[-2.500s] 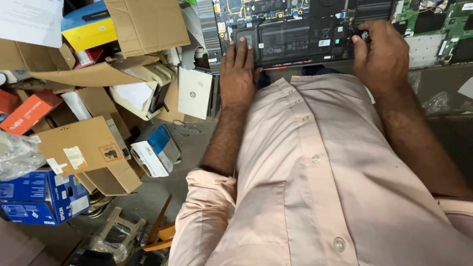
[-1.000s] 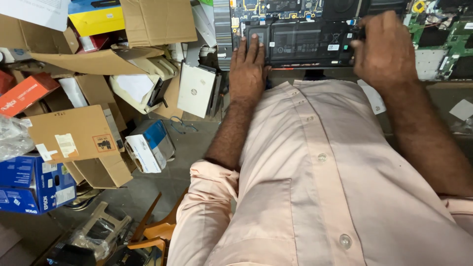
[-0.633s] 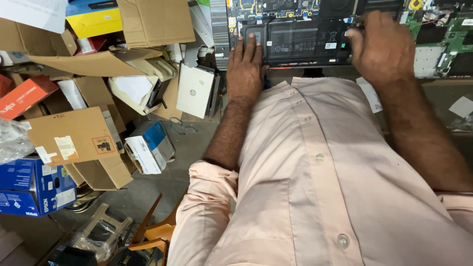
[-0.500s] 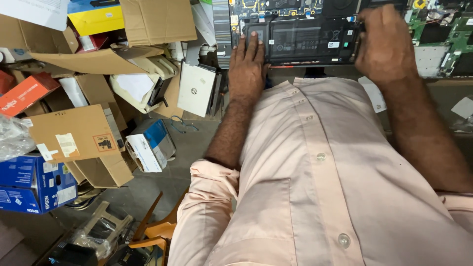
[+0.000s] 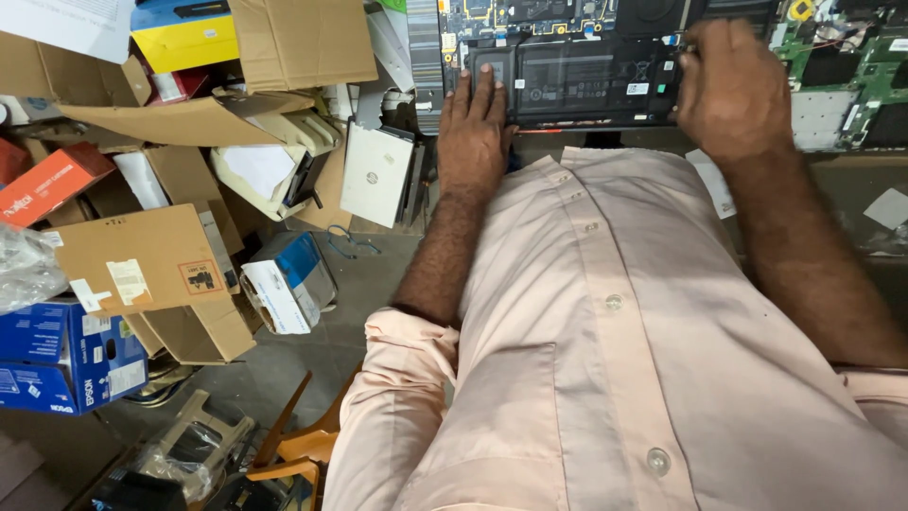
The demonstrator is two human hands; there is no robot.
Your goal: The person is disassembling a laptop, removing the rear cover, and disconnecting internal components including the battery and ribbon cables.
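An opened laptop (image 5: 567,19) lies bottom-up on the bench in front of me, its circuit board and long black battery (image 5: 586,80) exposed. My left hand (image 5: 473,123) lies flat on the battery's left end, fingers spread. My right hand (image 5: 733,85) curls over the battery's right end, with the fingertips hooked at its edge. Both forearms reach out past my pale pink shirt, which fills the lower half of the view.
A green circuit board (image 5: 851,66) lies right of the laptop. On the floor to the left stand cardboard boxes (image 5: 142,255), blue boxes (image 5: 57,360), a white flat device (image 5: 376,175) and an orange chair frame (image 5: 303,454).
Both hands have stayed on the battery. The right hand's fingers have shifted slightly at the right end, and the view has moved a little.
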